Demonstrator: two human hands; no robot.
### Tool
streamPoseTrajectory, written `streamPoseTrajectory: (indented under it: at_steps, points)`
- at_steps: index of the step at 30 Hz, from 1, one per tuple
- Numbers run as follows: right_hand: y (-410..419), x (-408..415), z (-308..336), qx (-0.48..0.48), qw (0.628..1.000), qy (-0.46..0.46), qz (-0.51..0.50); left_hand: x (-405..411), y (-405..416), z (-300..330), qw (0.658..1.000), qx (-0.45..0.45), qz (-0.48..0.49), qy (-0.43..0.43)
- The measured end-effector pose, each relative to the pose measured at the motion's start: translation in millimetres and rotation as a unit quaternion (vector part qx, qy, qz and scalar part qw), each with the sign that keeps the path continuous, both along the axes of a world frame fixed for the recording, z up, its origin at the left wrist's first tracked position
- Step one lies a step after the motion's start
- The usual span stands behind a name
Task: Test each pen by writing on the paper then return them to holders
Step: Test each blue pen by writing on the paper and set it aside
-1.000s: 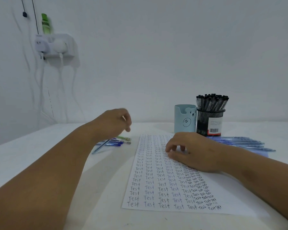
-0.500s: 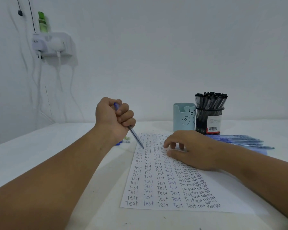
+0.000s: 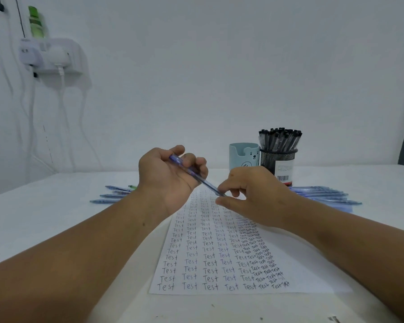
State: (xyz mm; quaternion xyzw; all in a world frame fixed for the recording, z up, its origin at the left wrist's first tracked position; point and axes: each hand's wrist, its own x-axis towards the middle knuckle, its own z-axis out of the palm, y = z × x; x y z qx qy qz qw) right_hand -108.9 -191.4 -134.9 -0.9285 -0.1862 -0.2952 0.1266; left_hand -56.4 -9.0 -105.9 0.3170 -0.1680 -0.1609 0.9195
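White tabletop (image 3: 56,229) carries a sheet of white paper (image 3: 313,271) covered in "Test". Above it, the left hand (image 3: 168,180) curls round a blue translucent pen (image 3: 203,180); the right hand (image 3: 250,194) pinches its tip, hiding the point. Behind stand a pale blue bear-face holder (image 3: 240,156), partly hidden, and a black mesh holder (image 3: 278,159).

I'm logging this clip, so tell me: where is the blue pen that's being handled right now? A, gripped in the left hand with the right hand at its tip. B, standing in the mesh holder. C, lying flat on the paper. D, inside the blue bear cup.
A: the left hand grips the blue pen above the paper, and the right hand pinches its tip.
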Motion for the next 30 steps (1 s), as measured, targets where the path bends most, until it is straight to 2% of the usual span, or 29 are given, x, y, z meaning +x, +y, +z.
streamPoseTrajectory:
  at_steps: [3,6,7,8,10,11,12,14,20,27,30]
  points:
    - [-8.7,1.6,1.4,0.041,0.998,0.013,-0.042,3.1,1.8,-3.2,0.989,0.13,0.038,-0.057]
    - [-20.3,4.7,1.9,0.124,0.986,0.037,-0.109,11.2,3.4,-8.7,0.953,0.267,0.066,-0.125]
    - [-23.3,6.4,1.6,0.154,0.979,0.043,-0.13,12.3,4.9,-11.4,0.93,0.324,0.078,-0.158]
    - [-26.0,7.1,1.8,0.198,0.969,0.052,-0.138,12.5,6.3,-14.3,0.887,0.399,0.086,-0.214]
    - [-28.6,5.6,2.4,0.334,0.932,0.093,-0.105,13.1,9.4,-21.2,0.756,0.559,0.068,-0.334]
    - [-29.6,3.7,2.4,0.4,0.905,0.12,-0.081,12.1,9.4,-23.5,0.697,0.615,0.045,-0.367]
    - [-29.1,3.0,2.5,0.444,0.882,0.145,-0.064,11.3,10.7,-24.4,0.655,0.653,0.028,-0.379]
    - [-29.0,2.3,1.4,0.473,0.862,0.174,-0.057,11.0,11.3,-24.6,0.604,0.698,0.012,-0.385]
    - [-30.2,7.0,-1.4,0.465,0.865,0.17,-0.076,16.8,14.7,-20.6,0.544,0.731,-0.012,-0.413]
    - [-32.0,10.4,-4.9,0.392,0.908,0.13,-0.067,18.3,17.3,-18.3,0.54,0.73,-0.026,-0.417]
    - [-27.3,10.5,-6.2,0.433,0.886,0.16,-0.034,19.4,16.4,-18.9,0.537,0.731,-0.028,-0.42]
